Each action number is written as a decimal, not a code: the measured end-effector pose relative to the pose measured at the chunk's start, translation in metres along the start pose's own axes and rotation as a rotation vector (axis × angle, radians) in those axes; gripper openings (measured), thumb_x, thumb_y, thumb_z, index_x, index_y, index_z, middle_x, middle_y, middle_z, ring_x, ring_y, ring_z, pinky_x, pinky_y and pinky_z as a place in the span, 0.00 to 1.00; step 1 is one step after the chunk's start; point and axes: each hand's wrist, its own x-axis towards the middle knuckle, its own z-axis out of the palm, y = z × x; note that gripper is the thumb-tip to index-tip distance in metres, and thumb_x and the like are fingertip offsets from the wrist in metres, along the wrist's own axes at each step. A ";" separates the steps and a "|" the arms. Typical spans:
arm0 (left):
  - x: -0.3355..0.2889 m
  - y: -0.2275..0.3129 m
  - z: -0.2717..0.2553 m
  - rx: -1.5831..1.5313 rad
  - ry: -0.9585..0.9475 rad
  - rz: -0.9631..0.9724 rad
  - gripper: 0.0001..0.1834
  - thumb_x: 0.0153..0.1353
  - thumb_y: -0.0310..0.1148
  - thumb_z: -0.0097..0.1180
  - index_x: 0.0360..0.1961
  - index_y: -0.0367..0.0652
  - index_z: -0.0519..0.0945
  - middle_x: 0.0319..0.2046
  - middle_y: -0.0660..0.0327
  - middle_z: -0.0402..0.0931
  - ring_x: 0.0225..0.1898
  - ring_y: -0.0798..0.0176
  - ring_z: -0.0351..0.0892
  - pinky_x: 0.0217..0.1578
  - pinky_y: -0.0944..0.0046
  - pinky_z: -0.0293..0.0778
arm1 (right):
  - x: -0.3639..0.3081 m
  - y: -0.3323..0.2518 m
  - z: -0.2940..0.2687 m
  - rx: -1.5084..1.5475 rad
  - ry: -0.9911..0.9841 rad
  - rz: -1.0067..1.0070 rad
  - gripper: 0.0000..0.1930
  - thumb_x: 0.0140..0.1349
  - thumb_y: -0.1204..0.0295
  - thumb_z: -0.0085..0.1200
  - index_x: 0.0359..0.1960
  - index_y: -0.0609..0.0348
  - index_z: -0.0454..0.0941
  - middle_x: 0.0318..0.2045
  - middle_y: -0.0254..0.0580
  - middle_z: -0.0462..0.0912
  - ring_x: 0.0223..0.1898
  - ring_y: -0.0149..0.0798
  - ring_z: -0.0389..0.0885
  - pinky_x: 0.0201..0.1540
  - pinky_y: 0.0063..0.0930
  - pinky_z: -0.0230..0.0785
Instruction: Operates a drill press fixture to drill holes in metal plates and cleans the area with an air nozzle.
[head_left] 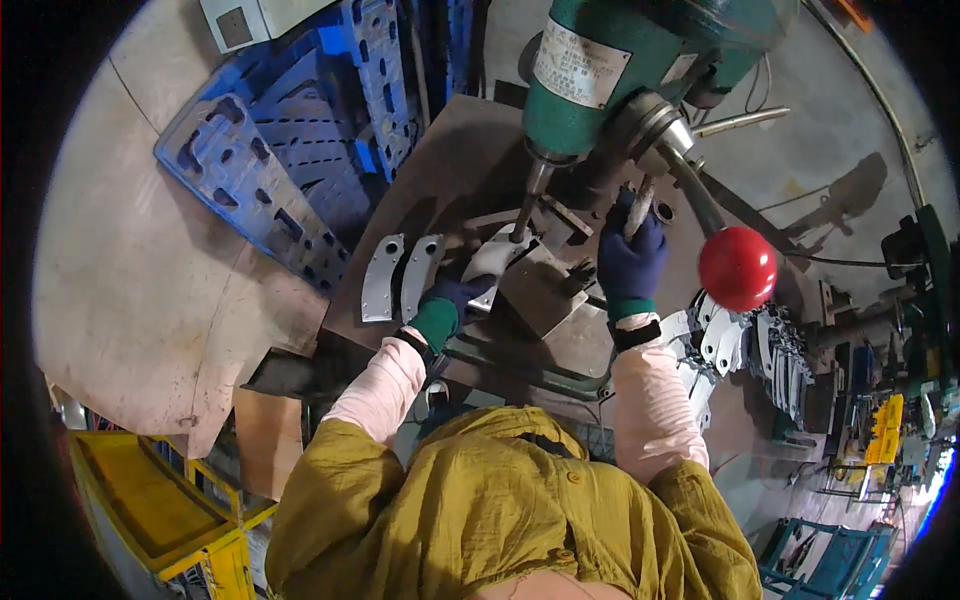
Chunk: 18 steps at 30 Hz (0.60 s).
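Note:
My left hand (455, 303), in a dark blue glove with a green cuff, grips the lower end of a curved grey metal plate (491, 262). The plate rests on a block-like fixture (541, 290), and the drill bit (522, 222) of a green drill press (562, 100) comes down at its upper end. Level with the fixture's right side, my gloved right hand (634, 255) is closed around a whitish handle (640, 208) below the press hub. Two similar curved plates (382, 280) (420, 275) lie side by side left of my left hand.
A lever with a red ball knob (737, 268) juts out right of my right hand. Many curved metal plates (718, 335) are piled at the table's right. Blue plastic pallets (240, 170) lean at the back left. A yellow cart (150, 495) stands at the lower left.

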 end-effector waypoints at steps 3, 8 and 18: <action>0.015 -0.013 -0.009 -0.007 -0.036 -0.053 0.41 0.48 0.57 0.69 0.57 0.40 0.74 0.42 0.52 0.80 0.32 0.58 0.82 0.27 0.60 0.80 | 0.021 0.012 -0.003 -0.431 -0.026 -0.395 0.10 0.59 0.74 0.58 0.43 0.59 0.80 0.32 0.48 0.83 0.34 0.48 0.82 0.38 0.37 0.73; 0.008 -0.007 -0.008 0.266 0.074 -0.026 0.40 0.47 0.61 0.68 0.50 0.38 0.78 0.37 0.55 0.81 0.28 0.60 0.82 0.29 0.64 0.78 | 0.045 0.003 -0.011 -0.826 -0.141 -0.472 0.22 0.52 0.69 0.60 0.51 0.53 0.74 0.38 0.47 0.77 0.40 0.53 0.77 0.41 0.45 0.70; 0.047 -0.036 -0.010 0.129 0.130 0.002 0.49 0.43 0.55 0.74 0.62 0.38 0.67 0.43 0.52 0.79 0.31 0.58 0.82 0.25 0.60 0.80 | 0.138 -0.037 -0.036 -1.166 -0.145 -0.828 0.13 0.55 0.68 0.57 0.43 0.50 0.76 0.37 0.43 0.81 0.33 0.54 0.80 0.36 0.47 0.73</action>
